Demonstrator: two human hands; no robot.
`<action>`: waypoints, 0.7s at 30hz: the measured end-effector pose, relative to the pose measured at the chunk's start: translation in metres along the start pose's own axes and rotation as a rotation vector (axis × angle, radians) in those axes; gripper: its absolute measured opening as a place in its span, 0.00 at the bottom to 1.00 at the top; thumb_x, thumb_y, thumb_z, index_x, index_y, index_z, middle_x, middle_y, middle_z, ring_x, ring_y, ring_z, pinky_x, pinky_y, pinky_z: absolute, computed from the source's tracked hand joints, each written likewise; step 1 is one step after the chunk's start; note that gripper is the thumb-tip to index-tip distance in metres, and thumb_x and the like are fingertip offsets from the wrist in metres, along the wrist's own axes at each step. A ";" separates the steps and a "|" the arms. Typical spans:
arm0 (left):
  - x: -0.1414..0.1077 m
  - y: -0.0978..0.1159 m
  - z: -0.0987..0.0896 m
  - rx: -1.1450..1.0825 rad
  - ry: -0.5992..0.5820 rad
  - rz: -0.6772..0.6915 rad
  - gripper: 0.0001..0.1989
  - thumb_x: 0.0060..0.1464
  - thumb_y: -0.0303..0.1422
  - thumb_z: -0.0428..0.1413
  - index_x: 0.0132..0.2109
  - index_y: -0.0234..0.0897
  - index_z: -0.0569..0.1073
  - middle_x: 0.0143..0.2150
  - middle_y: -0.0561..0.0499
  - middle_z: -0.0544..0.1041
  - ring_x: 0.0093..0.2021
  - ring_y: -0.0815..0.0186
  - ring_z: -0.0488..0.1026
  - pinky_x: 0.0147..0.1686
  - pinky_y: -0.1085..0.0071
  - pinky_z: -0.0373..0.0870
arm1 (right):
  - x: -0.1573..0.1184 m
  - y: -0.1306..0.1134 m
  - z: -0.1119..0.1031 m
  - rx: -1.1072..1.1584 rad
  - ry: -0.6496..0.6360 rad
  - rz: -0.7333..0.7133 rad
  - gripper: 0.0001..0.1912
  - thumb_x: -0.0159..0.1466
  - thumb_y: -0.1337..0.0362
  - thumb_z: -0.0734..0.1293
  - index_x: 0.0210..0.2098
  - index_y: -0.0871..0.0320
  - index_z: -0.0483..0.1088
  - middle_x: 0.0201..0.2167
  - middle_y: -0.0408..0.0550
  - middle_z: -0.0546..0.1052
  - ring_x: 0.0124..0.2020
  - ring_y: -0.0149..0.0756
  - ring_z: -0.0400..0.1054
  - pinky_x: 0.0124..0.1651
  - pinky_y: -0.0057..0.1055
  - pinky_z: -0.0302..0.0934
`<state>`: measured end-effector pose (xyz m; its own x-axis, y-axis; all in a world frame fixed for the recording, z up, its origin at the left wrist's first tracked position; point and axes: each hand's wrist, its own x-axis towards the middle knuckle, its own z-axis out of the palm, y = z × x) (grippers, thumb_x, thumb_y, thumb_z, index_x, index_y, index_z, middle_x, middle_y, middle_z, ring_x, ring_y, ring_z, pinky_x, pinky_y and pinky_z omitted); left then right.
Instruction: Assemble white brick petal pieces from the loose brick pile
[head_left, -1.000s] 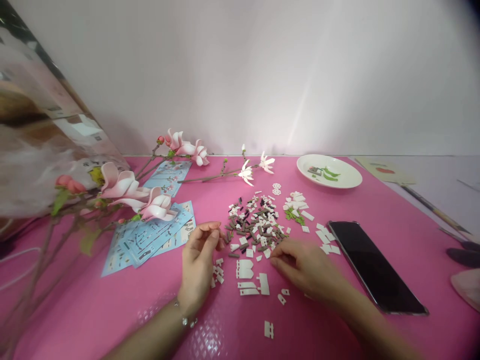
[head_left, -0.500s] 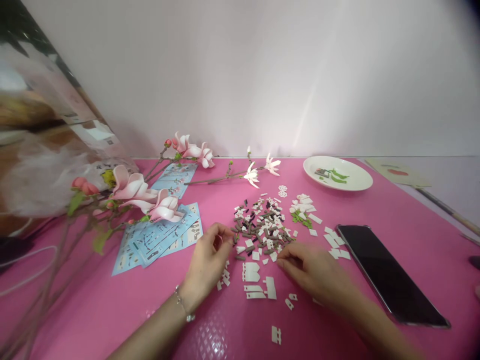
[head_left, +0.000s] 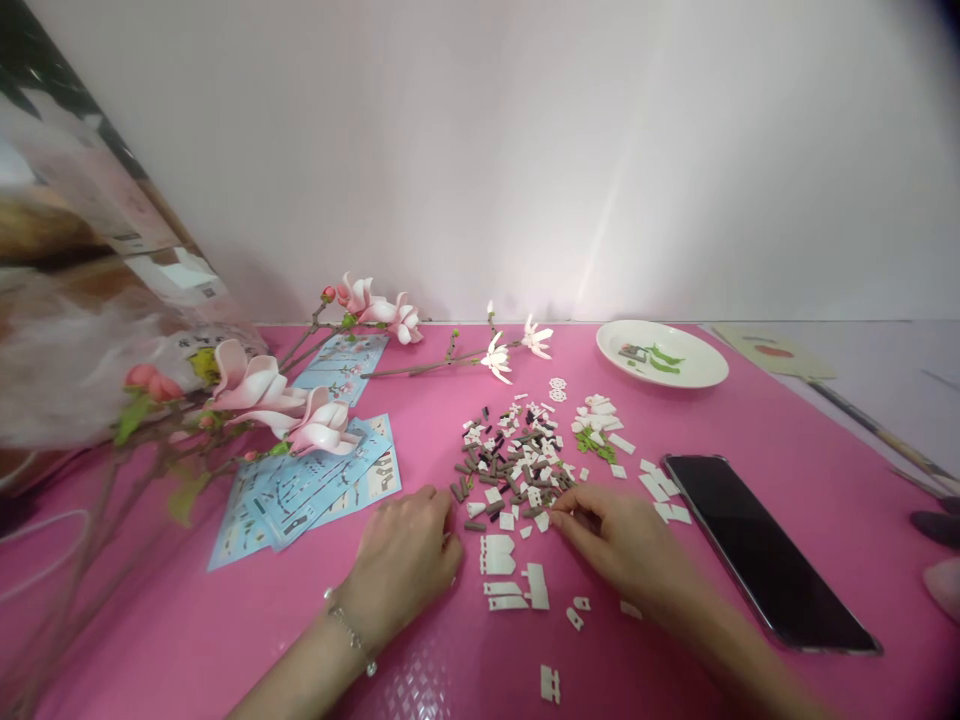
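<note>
My left hand (head_left: 409, 545) rests palm down on the pink table, fingers curled, left of a heap of small building-brick parts (head_left: 517, 460) in white, grey-brown and black. What lies under its fingers is hidden. At the heap's lower right edge, my right hand (head_left: 607, 530) has thumb and forefinger pinched together. A small white piece (head_left: 541, 521) is beside their tips; whether they grip anything is too small to tell. Between the hands lie white plates (head_left: 497, 555), with a T-shaped white piece (head_left: 536, 586) close by. Two small white rounded pieces (head_left: 576, 612) are nearer me.
Brick-built pink magnolia branches (head_left: 262, 390) lie over blue instruction sheets (head_left: 300, 500) at left. A white-flowered stem (head_left: 427, 367) lies behind the heap. On the right are a white plate (head_left: 709, 372) with green leaves, a black phone (head_left: 765, 550), and white and green parts (head_left: 596, 425).
My left hand has turned from a raised pinch to palm down, covering the small white pieces beside it. My right hand stays at the heap's edge. The view has shifted slightly.
</note>
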<state>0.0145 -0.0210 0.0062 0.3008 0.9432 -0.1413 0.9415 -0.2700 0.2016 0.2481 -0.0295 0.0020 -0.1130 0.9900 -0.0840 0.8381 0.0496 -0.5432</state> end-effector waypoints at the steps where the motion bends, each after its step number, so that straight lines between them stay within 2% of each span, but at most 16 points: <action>1: 0.000 0.000 0.000 -0.010 -0.008 0.007 0.07 0.51 0.27 0.45 0.30 0.37 0.67 0.31 0.48 0.73 0.29 0.60 0.70 0.26 0.68 0.51 | 0.000 0.000 0.000 -0.001 0.002 0.006 0.11 0.62 0.58 0.60 0.29 0.54 0.71 0.21 0.41 0.72 0.24 0.32 0.63 0.26 0.27 0.50; 9: -0.001 0.000 -0.002 -0.038 -0.040 0.012 0.08 0.55 0.28 0.44 0.32 0.37 0.67 0.33 0.47 0.74 0.31 0.60 0.71 0.27 0.68 0.54 | 0.000 -0.001 0.000 -0.012 0.022 0.009 0.11 0.62 0.59 0.60 0.28 0.54 0.71 0.22 0.41 0.73 0.25 0.33 0.64 0.27 0.27 0.51; 15: -0.002 -0.001 -0.003 0.008 -0.038 -0.025 0.04 0.48 0.28 0.46 0.29 0.38 0.65 0.29 0.48 0.73 0.28 0.60 0.69 0.25 0.68 0.50 | 0.001 0.001 0.001 -0.006 0.013 0.007 0.11 0.62 0.59 0.59 0.29 0.54 0.71 0.23 0.41 0.73 0.25 0.33 0.64 0.28 0.27 0.51; 21: -0.002 -0.002 -0.004 -0.019 -0.045 -0.021 0.06 0.46 0.26 0.46 0.29 0.37 0.67 0.29 0.48 0.74 0.28 0.61 0.70 0.25 0.69 0.50 | 0.001 0.000 0.001 -0.011 0.024 -0.007 0.12 0.62 0.59 0.59 0.28 0.54 0.71 0.23 0.42 0.73 0.25 0.33 0.64 0.27 0.27 0.51</action>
<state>0.0113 -0.0220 0.0096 0.2880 0.9388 -0.1893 0.9447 -0.2461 0.2166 0.2475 -0.0290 0.0005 -0.1065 0.9925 -0.0599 0.8434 0.0582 -0.5341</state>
